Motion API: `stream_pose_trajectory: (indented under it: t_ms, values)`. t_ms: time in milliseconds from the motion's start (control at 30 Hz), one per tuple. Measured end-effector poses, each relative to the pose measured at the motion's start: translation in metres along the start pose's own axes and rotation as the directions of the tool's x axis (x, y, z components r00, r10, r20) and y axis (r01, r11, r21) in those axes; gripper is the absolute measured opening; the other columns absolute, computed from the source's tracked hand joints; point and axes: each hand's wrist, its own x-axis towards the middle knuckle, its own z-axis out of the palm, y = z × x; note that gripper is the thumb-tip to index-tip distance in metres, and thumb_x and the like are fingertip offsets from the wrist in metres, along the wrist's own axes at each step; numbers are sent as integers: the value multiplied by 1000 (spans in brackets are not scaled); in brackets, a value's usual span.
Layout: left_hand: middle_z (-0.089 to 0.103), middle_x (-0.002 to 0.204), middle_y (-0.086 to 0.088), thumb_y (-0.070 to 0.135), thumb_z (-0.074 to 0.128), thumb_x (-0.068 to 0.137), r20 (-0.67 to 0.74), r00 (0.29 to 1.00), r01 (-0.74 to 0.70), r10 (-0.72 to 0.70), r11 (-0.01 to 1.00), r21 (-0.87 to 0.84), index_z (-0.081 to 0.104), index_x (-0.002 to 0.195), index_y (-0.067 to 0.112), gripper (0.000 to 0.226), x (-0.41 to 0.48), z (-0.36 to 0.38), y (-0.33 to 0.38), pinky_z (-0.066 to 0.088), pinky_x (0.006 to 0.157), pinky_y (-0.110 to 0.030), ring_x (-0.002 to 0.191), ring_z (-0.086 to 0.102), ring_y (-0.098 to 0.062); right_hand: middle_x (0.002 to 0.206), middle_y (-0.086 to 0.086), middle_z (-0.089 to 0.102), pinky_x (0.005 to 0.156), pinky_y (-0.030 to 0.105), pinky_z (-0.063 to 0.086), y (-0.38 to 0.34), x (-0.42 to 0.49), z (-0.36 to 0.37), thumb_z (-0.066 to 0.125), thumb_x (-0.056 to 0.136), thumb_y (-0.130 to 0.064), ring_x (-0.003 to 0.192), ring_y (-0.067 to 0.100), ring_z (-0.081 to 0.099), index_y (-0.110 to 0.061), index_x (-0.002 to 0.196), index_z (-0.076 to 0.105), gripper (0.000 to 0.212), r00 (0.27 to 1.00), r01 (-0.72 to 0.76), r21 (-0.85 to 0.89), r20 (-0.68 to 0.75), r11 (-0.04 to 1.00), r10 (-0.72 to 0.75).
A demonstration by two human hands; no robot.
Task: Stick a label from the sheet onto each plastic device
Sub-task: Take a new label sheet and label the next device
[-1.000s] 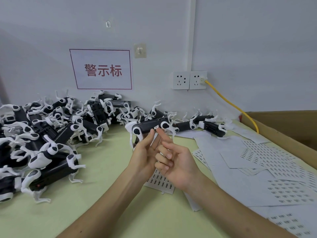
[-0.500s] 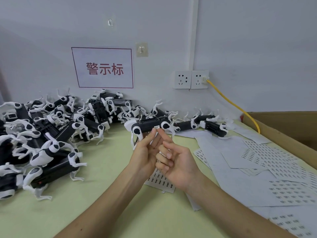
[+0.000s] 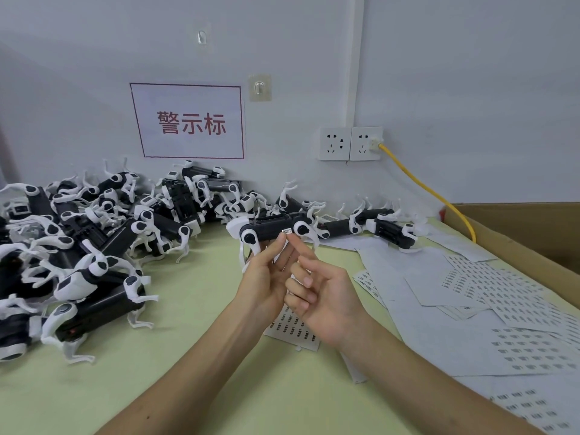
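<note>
Device (image 3: pixel 273 229): black body, white jointed legs, held level above the table in your left hand (image 3: pixel 263 277). Label (image 3: pixel 286 230): small, white, printed, on the device's near side towards its right end. Label sheet (image 3: pixel 293 331): flat on the table beneath, partly hidden. Other devices (image 3: pixel 94 246): heaped at left.

Pale green table (image 3: pixel 188 387) runs back to white wall (image 3: pixel 470 89). Paper sign (image 3: pixel 191 122) stuck on wall: red border, three red Chinese characters. Small clear hook (image 3: pixel 202 37) high above sign; second hook (image 3: pixel 259 87) on square pad just beside sign's top right corner. White vertical trunking (image 3: pixel 354 58) drops to two sockets side by side, left socket (image 3: pixel 334 143) and right socket (image 3: pixel 365 143); white plug (image 3: pixel 375 142) in right one. Yellow cable (image 3: pixel 423 186) slopes from plug down rightward to near corner of open cardboard box (image 3: pixel 518 221) at table's right side
</note>
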Motion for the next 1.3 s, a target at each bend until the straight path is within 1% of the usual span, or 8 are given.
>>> stream_pose_trajectory:
  t_ms: [167,300,467,667,767,900,1067,1300]
  values:
    - [75,96,2,40,72,81,-7,1000,3,-3,1000,9,79,80,18,23,-1,2,1,48,41,-28,56,68,-18,56,-1,32,41,22,24,1,1,-1,50,87,-10,42,10,25,-20,132,64,49,1000,4,6,-1,1000,-4]
    - [70,84,0,43,70,84,-17,1000,26,-25,999,42,71,102,15,34,-2,2,2,46,40,-28,53,64,-23,56,-1,34,40,22,26,1,1,-2,50,88,-10,43,10,25,-19,130,66,45,1000,6,15,-3,1000,-6]
    - [71,83,0,42,69,86,-14,1000,25,-24,999,46,74,88,15,27,-3,1,2,44,39,-28,48,59,-26,56,-1,35,40,22,26,2,1,-2,51,86,-11,43,10,25,-20,129,67,46,1000,8,13,-4,1000,-8]
    - [77,106,1,37,72,83,-18,1000,-13,12,1000,-11,68,84,23,14,-2,0,3,51,52,-30,82,71,-19,56,-1,34,42,22,24,2,2,-3,54,85,-12,43,10,24,-21,128,67,46,1000,5,2,-24,1000,-5]
    - [76,108,1,38,72,81,-3,1000,-22,22,1000,3,67,90,21,19,-3,0,3,51,48,-30,69,71,-18,56,-2,33,43,22,23,2,2,-3,54,85,-13,43,10,24,-23,131,65,48,1000,-6,-2,-12,1000,6]
    - [76,101,2,41,70,85,30,999,-23,21,999,44,77,76,21,23,-3,0,1,47,41,-29,50,64,-22,56,-1,33,43,22,23,1,1,-2,54,86,-13,45,11,25,-23,127,69,45,1000,-6,6,2,1000,6]
    - [72,83,1,43,70,86,30,999,-28,26,997,68,77,84,19,25,-2,0,0,44,36,-27,47,59,-24,57,-2,34,45,23,21,1,0,-1,52,87,-13,45,11,24,-24,127,68,45,1000,-10,9,0,1000,10]
    - [76,98,3,44,71,85,39,999,-38,36,998,46,79,78,21,26,2,-3,-1,47,39,-27,49,62,-20,56,-2,34,44,22,23,1,-1,-1,52,86,-13,45,11,25,-24,130,66,47,999,-22,0,26,1000,22]
